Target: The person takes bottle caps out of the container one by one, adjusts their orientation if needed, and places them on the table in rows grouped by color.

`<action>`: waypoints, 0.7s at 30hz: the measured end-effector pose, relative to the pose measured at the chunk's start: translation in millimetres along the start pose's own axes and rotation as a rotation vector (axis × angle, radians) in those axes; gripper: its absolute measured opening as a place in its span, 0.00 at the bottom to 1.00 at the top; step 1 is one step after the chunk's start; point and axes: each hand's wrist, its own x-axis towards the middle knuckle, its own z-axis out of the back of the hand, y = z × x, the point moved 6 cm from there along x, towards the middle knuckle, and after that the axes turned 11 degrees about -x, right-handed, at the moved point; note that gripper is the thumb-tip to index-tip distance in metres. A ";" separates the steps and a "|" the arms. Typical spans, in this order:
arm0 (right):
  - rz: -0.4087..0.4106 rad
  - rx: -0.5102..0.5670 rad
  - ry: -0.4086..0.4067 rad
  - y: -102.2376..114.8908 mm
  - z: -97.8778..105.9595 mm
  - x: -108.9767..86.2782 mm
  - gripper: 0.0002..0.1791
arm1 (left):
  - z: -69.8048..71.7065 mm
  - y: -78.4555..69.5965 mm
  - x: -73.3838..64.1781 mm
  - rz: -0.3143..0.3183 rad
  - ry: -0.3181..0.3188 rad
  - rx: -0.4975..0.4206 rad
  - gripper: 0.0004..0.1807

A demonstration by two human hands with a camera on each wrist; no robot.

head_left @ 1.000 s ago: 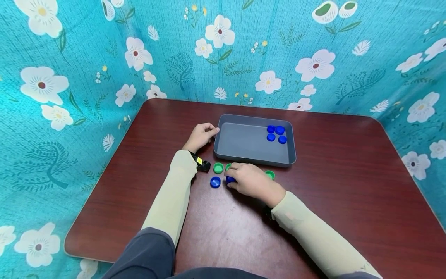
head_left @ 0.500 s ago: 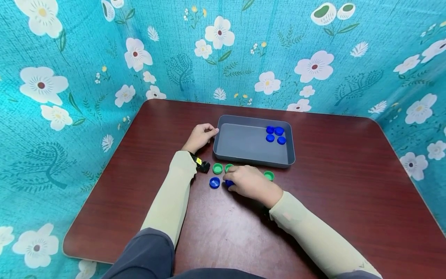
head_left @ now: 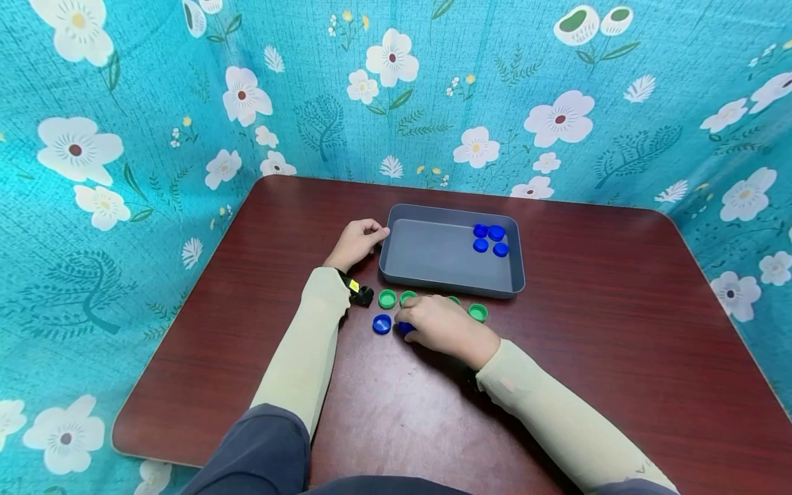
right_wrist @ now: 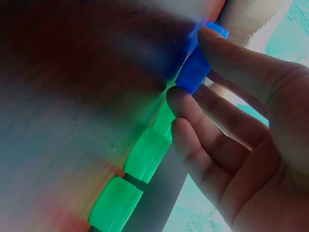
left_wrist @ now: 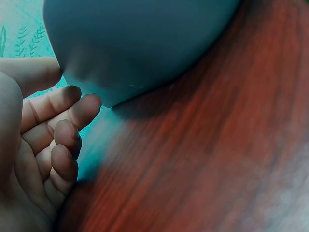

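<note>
Left hand: fingers relaxed, thumb touching tray rim
Right hand: pinches blue cap
Tray: toward desk's far edge

The tray lies on the bench, right of the left hand, beyond the right hand; four caps sit inside.

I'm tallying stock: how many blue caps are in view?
6 blue caps: four inside the gray tray, one on the table, one held by the right hand. More may be hidden beneath that hand.
</note>
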 end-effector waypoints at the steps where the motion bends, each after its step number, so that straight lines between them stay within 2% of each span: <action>1: -0.001 0.001 0.006 -0.1 -0.4 0.1 0.13 | 0.2 -0.3 0.0 -0.001 0.000 0.001 0.16; 21: -0.011 0.015 0.049 1.1 1.7 -1.3 0.15 | 0.2 -2.6 -0.1 0.007 -0.006 0.016 0.14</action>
